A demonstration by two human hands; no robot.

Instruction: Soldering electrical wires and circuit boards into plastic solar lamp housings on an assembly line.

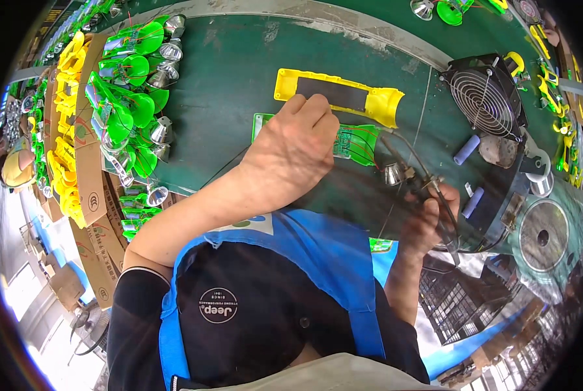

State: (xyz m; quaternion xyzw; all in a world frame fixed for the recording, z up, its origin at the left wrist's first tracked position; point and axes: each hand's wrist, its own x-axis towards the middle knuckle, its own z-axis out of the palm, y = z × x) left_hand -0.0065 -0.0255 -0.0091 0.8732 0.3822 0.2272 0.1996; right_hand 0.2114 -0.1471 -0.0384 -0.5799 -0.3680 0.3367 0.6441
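Note:
My left hand (298,138) is closed with curled fingers over a green flashlight half-shell (358,143) with a small circuit board and thin wires inside. Its fingertips are hidden beneath the hand, so what they pinch does not show. Just beyond lies a yellow half-shell (384,104) with a dark grey pad in its trough. My right hand (428,218), slightly blurred, is wrapped round what looks like a soldering iron (433,184) with a dark cord. A silver reflector cup (393,173) rests between that tool and the green shell, close to red wires.
Several green shells with reflectors (135,107) are heaped at the left, beside a cardboard box (91,140) holding yellow shells (63,156). At the right stand a black fan (483,98), blue-grey cylinders (467,150), a solder spool (540,182) and a round disc (543,236).

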